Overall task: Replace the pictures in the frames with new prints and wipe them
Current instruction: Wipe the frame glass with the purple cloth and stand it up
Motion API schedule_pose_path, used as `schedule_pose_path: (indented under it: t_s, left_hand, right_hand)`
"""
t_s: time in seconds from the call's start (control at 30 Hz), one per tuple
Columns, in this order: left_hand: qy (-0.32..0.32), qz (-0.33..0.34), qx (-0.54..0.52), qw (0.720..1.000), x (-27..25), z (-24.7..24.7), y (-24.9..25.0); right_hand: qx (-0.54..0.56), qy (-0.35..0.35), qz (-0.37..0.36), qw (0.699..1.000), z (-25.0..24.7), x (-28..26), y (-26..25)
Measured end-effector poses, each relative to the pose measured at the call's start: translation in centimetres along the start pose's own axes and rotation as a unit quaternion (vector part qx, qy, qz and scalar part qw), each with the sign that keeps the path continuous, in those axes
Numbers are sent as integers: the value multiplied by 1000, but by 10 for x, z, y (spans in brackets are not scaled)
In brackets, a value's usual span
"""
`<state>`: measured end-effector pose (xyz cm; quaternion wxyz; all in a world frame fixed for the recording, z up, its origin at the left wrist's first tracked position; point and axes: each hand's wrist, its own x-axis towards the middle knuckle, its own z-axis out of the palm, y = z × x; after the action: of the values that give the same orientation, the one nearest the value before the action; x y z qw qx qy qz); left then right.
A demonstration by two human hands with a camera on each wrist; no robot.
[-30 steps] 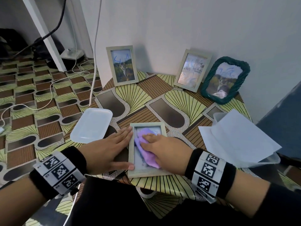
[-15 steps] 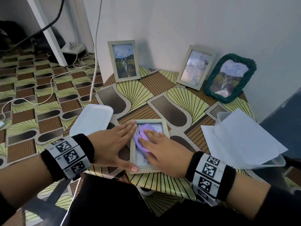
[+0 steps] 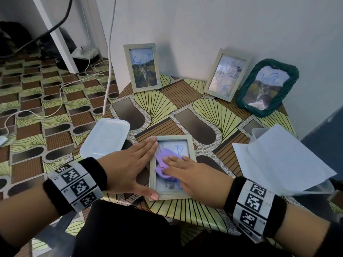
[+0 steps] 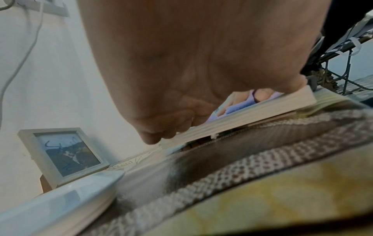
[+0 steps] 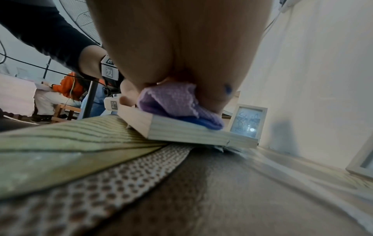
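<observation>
A pale wooden frame point(image 3: 191, 145) lies flat near the table's front edge, its glass marked with blue scribble. My right hand point(image 3: 193, 175) presses a purple cloth point(image 3: 163, 164) flat onto the glass with straight fingers. My left hand point(image 3: 130, 164) lies flat along the frame's left edge, thumb at the near corner, holding it steady. In the left wrist view the frame's side point(image 4: 242, 118) and the cloth point(image 4: 238, 107) show under my palm. In the right wrist view the cloth point(image 5: 173, 102) sits on the frame point(image 5: 191, 132).
Three scribbled frames lean on the wall: a pale one point(image 3: 142, 67) at back left, another point(image 3: 227, 75) to its right, a green wicker one point(image 3: 267, 88) at far right. A white lid point(image 3: 105, 138) lies left. White paper sheets point(image 3: 282, 158) cover a clear tub at right.
My right hand and the cloth slid down the glass toward me, uncovering blue scribble at the top of the frame. The left hand stays on the frame's left edge.
</observation>
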<state>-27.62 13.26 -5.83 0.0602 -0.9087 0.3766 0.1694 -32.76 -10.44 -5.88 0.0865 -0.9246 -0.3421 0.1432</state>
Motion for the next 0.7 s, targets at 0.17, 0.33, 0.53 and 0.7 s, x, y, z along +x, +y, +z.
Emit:
schedule_pose_path:
  t_s: [0.17,0.33,0.53,0.7]
  left_hand:
    - [32,35,20,999,0,0,4]
    - [33,32,25,999,5,-2,7]
    - [21,10,13,1000,8,-5,6]
    - [5,-5,-2,1000,8,-6,4]
  right_hand:
    - [-23,3,-7,1000,10,-7,0]
    - [-43,-14,-9,999,7,-8,0]
    - [-39,-59,-31,997,-3,-8,-4]
    - [-44,-63,-79,994,-13,-12,-4]
